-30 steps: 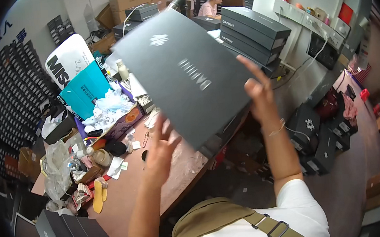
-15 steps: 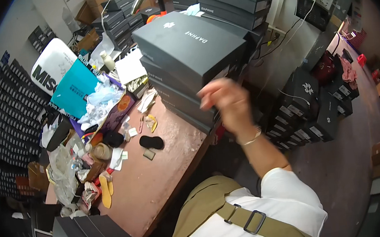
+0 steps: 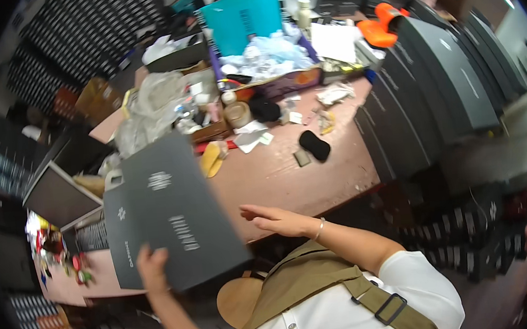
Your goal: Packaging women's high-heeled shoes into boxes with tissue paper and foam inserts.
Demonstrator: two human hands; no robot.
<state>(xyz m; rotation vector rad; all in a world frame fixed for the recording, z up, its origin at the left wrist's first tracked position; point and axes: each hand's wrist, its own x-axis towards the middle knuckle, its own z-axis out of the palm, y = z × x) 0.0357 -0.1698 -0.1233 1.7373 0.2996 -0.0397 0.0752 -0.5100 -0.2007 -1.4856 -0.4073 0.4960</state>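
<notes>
In the head view, looked down on a worn pinkish-brown table (image 3: 285,188), crowded along its far side. Saw a large dark grey cardboard box (image 3: 178,201) at the left, with a pale emblem and lettering on its lid, cutting off the view of the table beneath. Noted soft yellow insoles (image 3: 212,160) just beside its right edge, and a black rounded pad (image 3: 314,146) near a small olive-grey square piece (image 3: 301,157), farther right. Made out a pale-framed grey screen (image 3: 63,193) and a dark keyboard (image 3: 91,235), partly covered by the large box. Found a stack of dark grey cardboard boxes (image 3: 457,69) at the right end, near a bright orange object (image 3: 378,33) of unclear kind.

Among containers, saw a purple-edged patterned carton (image 3: 293,81) heaped with crumpled white and pale-blue paper (image 3: 259,57), with a turquoise panel (image 3: 243,20) upright at its back. Found a black open box (image 3: 177,58) with crumpled white paper (image 3: 166,47), and clear plastic bags (image 3: 159,101) heaped nearby.

Saw the large box tilted, overlapping a second dark grey box (image 3: 119,229), with the left grip (image 3: 154,270) at its near edge, fingers bent over the lid. Could not tell through blur whether clamped or merely touching. Found the right grip (image 3: 278,220) well apart, fingers extended, empty, above the table's near edge.
</notes>
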